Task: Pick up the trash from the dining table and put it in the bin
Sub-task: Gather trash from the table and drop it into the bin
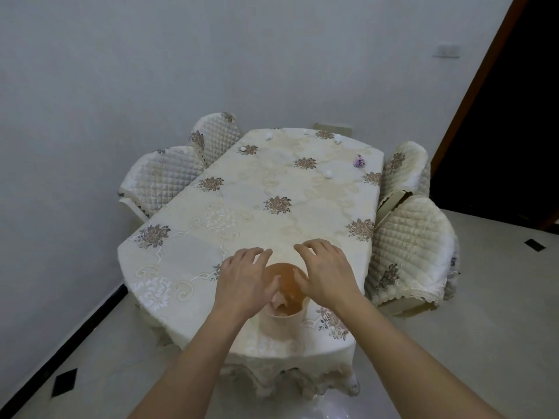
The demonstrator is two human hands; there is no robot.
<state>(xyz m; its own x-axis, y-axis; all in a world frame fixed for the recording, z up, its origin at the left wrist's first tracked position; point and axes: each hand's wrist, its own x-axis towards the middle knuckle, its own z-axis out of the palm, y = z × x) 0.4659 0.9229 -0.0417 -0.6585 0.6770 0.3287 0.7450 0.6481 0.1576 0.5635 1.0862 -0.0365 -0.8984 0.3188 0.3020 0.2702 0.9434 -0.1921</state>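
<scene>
- Bin (282,316) is sitting at the table's (181,267) near edge, crumpled paper already lying inside.
- Left hand (245,282) and right hand (325,272) are hovering over the bin's rim, fingers spread, holding nothing.
- Remaining scraps, white wads (328,174) and a purple wrapper (359,161), are lying well beyond the bin, likely calling for a long reach next.

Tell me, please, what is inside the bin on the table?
The bin holds some pale crumpled trash near its front wall. Both hands, left hand and right hand, cover the rim's sides, so the rest is hidden.
</scene>
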